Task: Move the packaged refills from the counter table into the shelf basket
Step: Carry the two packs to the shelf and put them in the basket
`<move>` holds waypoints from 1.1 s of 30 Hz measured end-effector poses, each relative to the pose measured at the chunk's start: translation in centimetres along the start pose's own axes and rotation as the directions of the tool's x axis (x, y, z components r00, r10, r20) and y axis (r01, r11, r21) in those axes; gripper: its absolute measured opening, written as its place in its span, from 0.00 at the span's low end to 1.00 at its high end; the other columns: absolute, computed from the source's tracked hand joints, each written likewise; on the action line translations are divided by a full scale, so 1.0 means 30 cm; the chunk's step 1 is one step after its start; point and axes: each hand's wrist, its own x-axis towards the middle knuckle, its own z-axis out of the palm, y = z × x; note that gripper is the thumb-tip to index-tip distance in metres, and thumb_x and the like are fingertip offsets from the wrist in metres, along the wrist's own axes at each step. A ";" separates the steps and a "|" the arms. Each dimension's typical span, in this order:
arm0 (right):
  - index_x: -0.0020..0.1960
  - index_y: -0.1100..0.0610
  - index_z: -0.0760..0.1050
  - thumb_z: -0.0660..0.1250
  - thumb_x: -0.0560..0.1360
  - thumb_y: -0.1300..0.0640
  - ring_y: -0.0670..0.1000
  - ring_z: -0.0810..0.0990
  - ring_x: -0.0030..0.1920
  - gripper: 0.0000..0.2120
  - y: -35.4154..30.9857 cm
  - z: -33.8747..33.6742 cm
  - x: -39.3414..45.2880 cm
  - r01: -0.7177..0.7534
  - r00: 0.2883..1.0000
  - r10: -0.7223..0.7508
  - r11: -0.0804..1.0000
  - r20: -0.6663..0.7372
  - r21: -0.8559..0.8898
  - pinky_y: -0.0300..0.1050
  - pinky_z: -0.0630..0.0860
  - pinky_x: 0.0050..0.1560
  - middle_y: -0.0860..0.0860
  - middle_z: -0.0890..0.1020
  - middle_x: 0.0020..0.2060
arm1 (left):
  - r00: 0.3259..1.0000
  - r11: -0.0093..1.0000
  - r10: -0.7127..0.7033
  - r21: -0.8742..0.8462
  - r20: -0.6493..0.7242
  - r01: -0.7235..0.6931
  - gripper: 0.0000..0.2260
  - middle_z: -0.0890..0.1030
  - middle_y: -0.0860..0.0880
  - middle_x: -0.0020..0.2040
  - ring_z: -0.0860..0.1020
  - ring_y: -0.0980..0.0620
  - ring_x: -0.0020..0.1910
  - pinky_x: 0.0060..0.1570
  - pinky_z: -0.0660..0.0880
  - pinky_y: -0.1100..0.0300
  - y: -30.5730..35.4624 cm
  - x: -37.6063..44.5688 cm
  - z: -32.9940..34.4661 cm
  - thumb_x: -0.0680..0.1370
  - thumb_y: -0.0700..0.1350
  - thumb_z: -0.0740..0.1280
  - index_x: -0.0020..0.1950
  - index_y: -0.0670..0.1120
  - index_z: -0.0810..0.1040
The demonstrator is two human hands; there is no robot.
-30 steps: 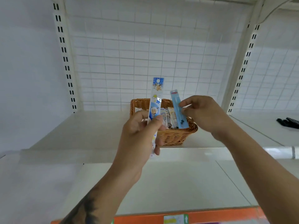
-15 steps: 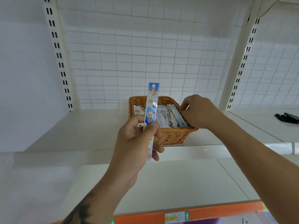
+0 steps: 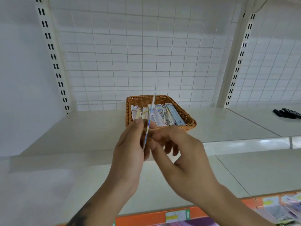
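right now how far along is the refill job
Done: a row of refill packets already lies in the wicker basket on the shelf. In hand: one refill packet, seen edge-on, is pinched in the left hand, and the right hand is at it too; whose grip carries it is unclear. Left: that packet must go in. The counter table is out of view.

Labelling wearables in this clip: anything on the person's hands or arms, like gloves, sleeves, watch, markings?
Both hands are bare: no gloves, rings or watch show on the left hand or the right hand. Both forearms are uncovered as far as the frame reaches, so no sleeves show. The left forearm carries a dark tattoo near the bottom edge; its design is cut off.
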 end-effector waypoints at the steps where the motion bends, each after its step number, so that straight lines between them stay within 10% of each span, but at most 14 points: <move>1: 0.52 0.54 0.79 0.71 0.77 0.62 0.36 0.77 0.42 0.06 -0.003 0.014 -0.007 0.014 1.000 -0.014 1.000 -0.018 -0.006 0.27 0.68 0.43 0.38 0.81 0.41 | 1.000 1.000 0.010 -0.023 0.006 -0.010 0.14 0.84 0.46 0.45 0.80 0.46 0.45 0.41 0.74 0.55 -0.002 -0.005 0.002 0.85 0.49 0.60 0.54 0.43 0.83; 11: 0.53 0.50 0.78 0.70 0.79 0.63 0.45 0.78 0.32 0.08 -0.005 -0.020 0.106 -0.165 0.977 0.176 0.982 -0.124 0.095 0.33 0.69 0.33 0.43 0.81 0.36 | 0.965 0.949 0.241 0.184 0.106 -0.257 0.08 0.86 0.52 0.49 0.83 0.51 0.51 0.51 0.78 0.55 0.036 -0.022 -0.009 0.81 0.52 0.67 0.54 0.54 0.84; 17: 0.52 0.48 0.81 0.70 0.80 0.56 0.49 0.83 0.33 0.04 0.112 -0.117 0.337 -0.506 0.862 0.506 0.861 0.002 -0.044 0.39 0.72 0.31 0.49 0.85 0.36 | 0.748 0.260 0.639 0.865 0.179 -0.429 0.14 0.81 0.55 0.57 0.77 0.53 0.58 0.60 0.72 0.51 -0.073 0.001 -0.176 0.82 0.57 0.61 0.62 0.52 0.77; 25: 0.49 0.55 0.84 0.72 0.79 0.61 0.48 0.76 0.46 0.03 0.198 -0.100 0.417 -0.572 0.716 0.670 0.725 0.198 -0.384 0.37 0.69 0.38 0.48 0.78 0.49 | 0.824 -0.060 0.507 0.964 0.254 -0.261 0.22 0.82 0.48 0.66 0.76 0.43 0.69 0.77 0.58 0.37 -0.189 0.012 -0.290 0.83 0.59 0.57 0.70 0.49 0.77; 33: 0.49 0.52 0.83 0.70 0.79 0.57 0.52 0.76 0.50 0.03 0.219 -0.060 0.407 -0.494 0.760 0.641 0.678 0.109 -0.544 0.37 0.66 0.34 0.50 0.80 0.50 | 0.770 -0.137 0.553 0.947 0.317 -0.291 0.19 0.83 0.48 0.58 0.79 0.43 0.61 0.75 0.61 0.39 -0.212 0.028 -0.311 0.84 0.58 0.58 0.62 0.49 0.82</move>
